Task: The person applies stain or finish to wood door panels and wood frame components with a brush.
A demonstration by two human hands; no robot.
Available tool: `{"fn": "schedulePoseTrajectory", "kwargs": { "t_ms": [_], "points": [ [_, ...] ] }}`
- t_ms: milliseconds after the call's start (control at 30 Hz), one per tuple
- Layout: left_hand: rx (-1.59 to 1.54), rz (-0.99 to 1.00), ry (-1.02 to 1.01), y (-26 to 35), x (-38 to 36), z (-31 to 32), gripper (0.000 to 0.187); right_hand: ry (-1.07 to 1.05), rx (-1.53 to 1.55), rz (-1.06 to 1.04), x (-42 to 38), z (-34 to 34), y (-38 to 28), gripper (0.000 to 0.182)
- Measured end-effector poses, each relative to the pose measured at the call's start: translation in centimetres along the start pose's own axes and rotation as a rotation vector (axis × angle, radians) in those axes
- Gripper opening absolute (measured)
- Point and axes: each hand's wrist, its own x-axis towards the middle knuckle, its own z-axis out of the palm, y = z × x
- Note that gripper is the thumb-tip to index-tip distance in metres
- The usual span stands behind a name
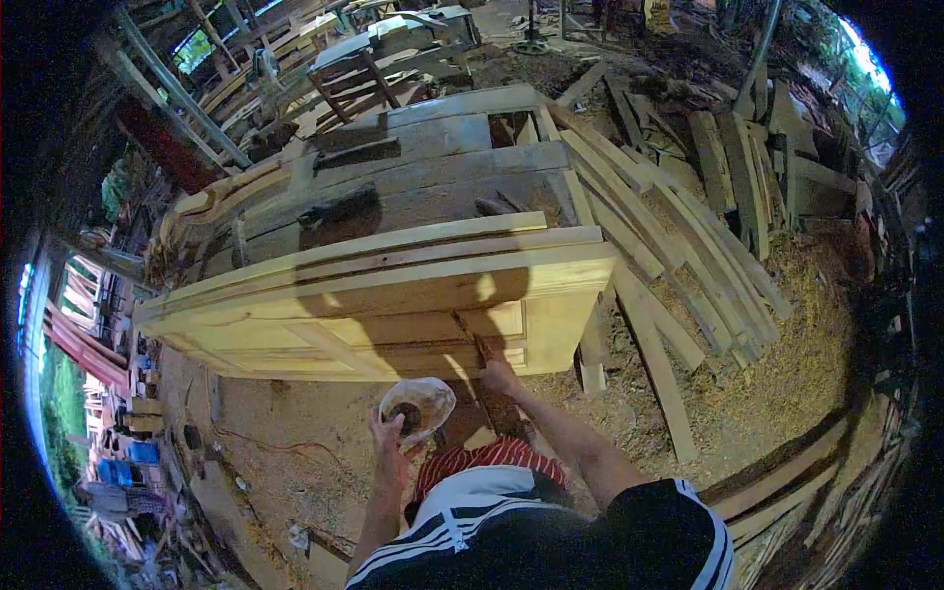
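My left hand point(389, 439) grips a whitish bowl point(425, 403), thumb over its rim, with something dark inside. My right hand point(498, 372) is closed round a thin, dark tool point(466, 330), which points up and left against the panelled face of a pale wooden door point(344, 339). The door stands on its long edge, tilted, with more boards or doors point(442, 236) behind it. My shadow falls across the panels. The tool's tip is too small to make out clearly.
Behind the doors is a broad plank-topped table point(433, 162) with dark pieces on it. Long boards point(678, 256) lean and lie at the right. Sawdust point(285, 423) covers the ground, where an orange cord point(295, 447) runs at the left. Timber point(787, 492) lies at the lower right.
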Motion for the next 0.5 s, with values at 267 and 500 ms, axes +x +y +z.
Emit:
{"fn": "schedulePoseTrajectory", "kwargs": {
  "t_ms": [267, 500],
  "points": [
    [-0.015, -0.057, -0.091, -1.1, 2.0, 0.3, 0.074, 0.136, -0.104, -0.035, -2.3, -15.0, 8.8, 0.041],
    [0.032, -0.016, -0.188, 4.0, 1.7, 1.4, 0.076, 0.567, 0.295, 0.541, -3.9, -19.2, 9.6, 0.049]
  ]
}}
